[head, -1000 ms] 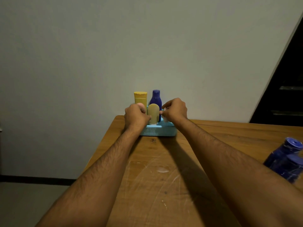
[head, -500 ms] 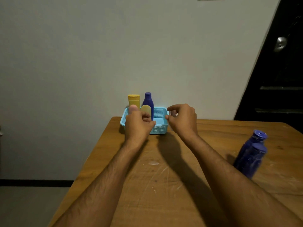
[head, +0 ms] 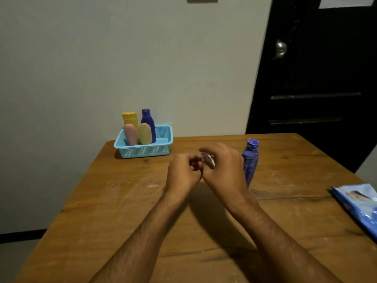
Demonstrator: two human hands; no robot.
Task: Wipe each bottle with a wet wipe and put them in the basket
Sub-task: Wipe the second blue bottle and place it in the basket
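Both hands have withdrawn from the basket [head: 143, 150], leaving four bottles placed; right hand [head: 223, 168] pinches the wipe [head: 208, 159], left hand [head: 183, 173] curled, contents indeterminate; two blue bottles [head: 250, 162] beyond the right hand remain.

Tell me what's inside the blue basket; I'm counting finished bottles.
The basket holds four upright containers: yellow bottle, dark blue bottle, pink tube, tan tube. Its front wall hides their bases.
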